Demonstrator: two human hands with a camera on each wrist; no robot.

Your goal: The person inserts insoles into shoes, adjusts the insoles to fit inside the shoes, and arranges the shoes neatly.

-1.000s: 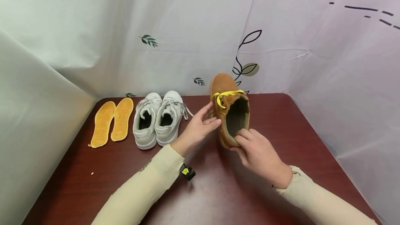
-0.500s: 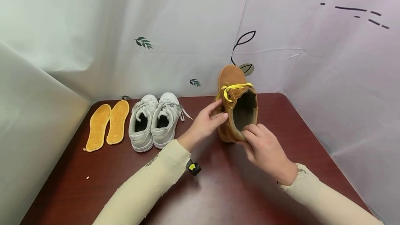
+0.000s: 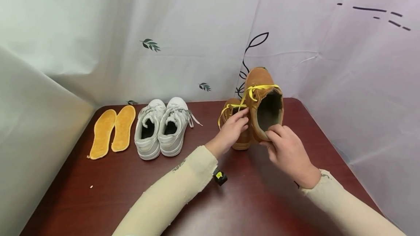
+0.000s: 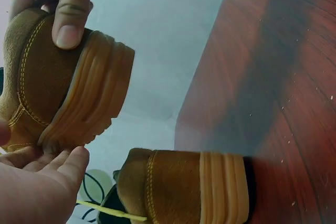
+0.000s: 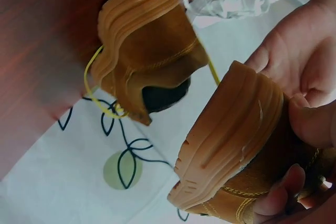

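A tan lace-up shoe (image 3: 258, 77) with yellow laces is held up and tilted, its toe away and its opening towards me. My right hand (image 3: 291, 156) pinches the heel collar, with the thumb outside on the heel. My left hand (image 3: 229, 132) touches the side of this shoe with extended, slightly bent fingers; in the left wrist view its fingertips (image 4: 79, 158) lie by the sole edge. The matching tan shoe (image 3: 242, 143) stands on the table behind the left hand, partly hidden. In the right wrist view both the held shoe (image 5: 231, 140) and the standing shoe (image 5: 152, 35) show their ridged soles.
White sneakers (image 3: 175, 145) stand side by side at the back left of the dark red table (image 3: 131, 185). Two yellow insoles (image 3: 103, 134) lie to their left. A pale patterned cloth (image 3: 197, 28) hangs around the table. A tiny white speck (image 3: 91, 187) lies front left.
The held shoe and both hands have moved to the right, uncovering the second tan shoe behind. My right hand keeps its pinch on the heel, and the left fingers stay at its side.
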